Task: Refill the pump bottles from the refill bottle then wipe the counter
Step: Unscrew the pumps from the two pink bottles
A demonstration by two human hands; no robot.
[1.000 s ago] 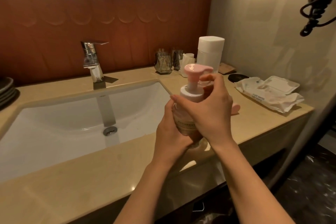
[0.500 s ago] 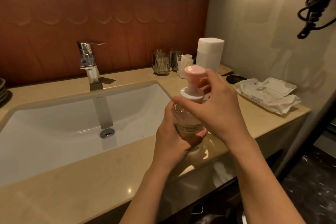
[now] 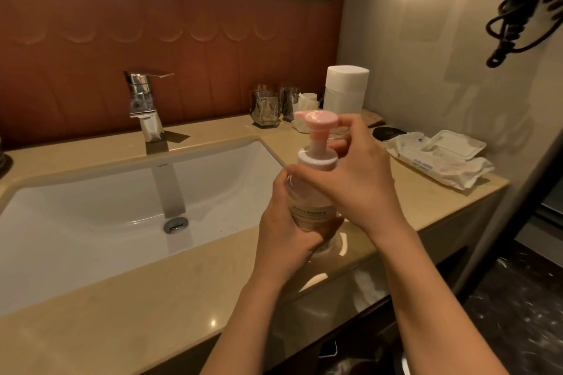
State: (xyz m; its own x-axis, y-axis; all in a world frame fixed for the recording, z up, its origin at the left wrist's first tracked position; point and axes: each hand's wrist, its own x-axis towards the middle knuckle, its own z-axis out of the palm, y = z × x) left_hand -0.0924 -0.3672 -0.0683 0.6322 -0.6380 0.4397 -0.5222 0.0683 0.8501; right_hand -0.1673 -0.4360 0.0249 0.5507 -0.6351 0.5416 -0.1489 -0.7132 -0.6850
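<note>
A clear pump bottle [image 3: 310, 210] with a pink pump head [image 3: 318, 122] and a white collar stands upright on the front edge of the beige counter [image 3: 152, 307], just right of the sink. My left hand [image 3: 283, 231] grips the bottle's body from the left. My right hand [image 3: 353, 179] curls round the white collar and pump neck from the right, thumb across the front. The pump spout points left. A tall white cylindrical container [image 3: 345, 90] stands at the back of the counter. A pack of wet wipes [image 3: 438, 158] lies with its lid open at the right.
A white basin [image 3: 91, 216] with a chrome tap [image 3: 146, 106] fills the counter's left. Two glass tumblers [image 3: 265, 109] and a small white item stand at the back wall. A black round disc [image 3: 388, 133] lies near the wipes. A dark coiled cord [image 3: 518, 3] hangs on the right wall.
The pump head has turned, so its spout now points left instead of right. My right hand shifted its grip on the collar. Both hands stay on the bottle.
</note>
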